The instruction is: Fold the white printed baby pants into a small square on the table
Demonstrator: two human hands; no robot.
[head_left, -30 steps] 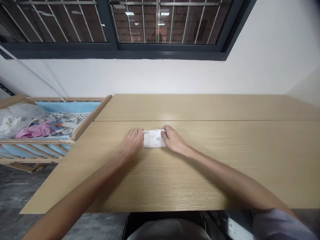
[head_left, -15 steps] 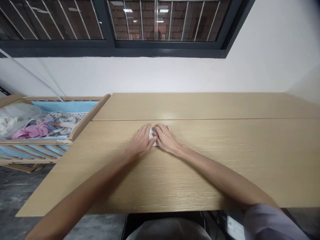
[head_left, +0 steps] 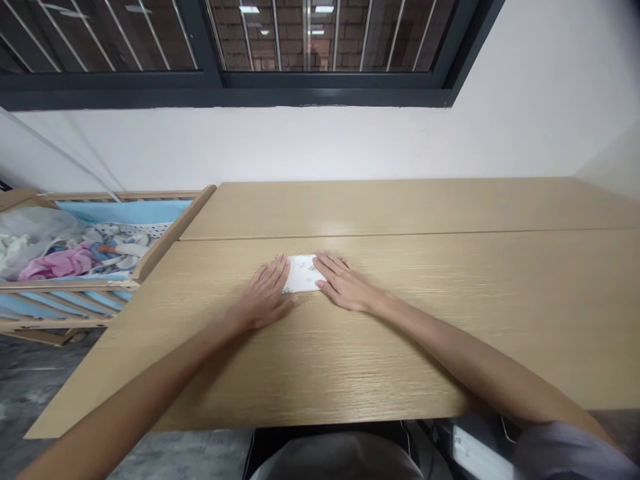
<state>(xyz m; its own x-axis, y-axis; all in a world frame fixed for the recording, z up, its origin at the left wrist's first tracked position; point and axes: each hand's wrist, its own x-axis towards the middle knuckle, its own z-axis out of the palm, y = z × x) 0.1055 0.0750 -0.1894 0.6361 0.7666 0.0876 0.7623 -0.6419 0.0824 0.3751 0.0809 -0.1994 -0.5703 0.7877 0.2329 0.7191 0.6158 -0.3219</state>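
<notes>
A small folded white cloth with a faint print (head_left: 302,274) lies flat on the light wooden table (head_left: 450,320). My left hand (head_left: 265,297) rests flat on the table at the cloth's left edge, fingers stretched out and together. My right hand (head_left: 343,283) lies flat at the cloth's right edge, fingers extended and touching it. Neither hand grips anything.
A wooden crib (head_left: 150,247) stands against the table's left side, holding a heap of clothes, among them a pink garment (head_left: 60,261). A white wall and a dark-framed barred window (head_left: 225,87) rise behind the table. A white device (head_left: 475,453) sits below the table's near edge.
The hands first held the cloth's two ends, then came together over it and covered it. Now they have slid apart and lie flat, and the smaller folded cloth shows between them.
</notes>
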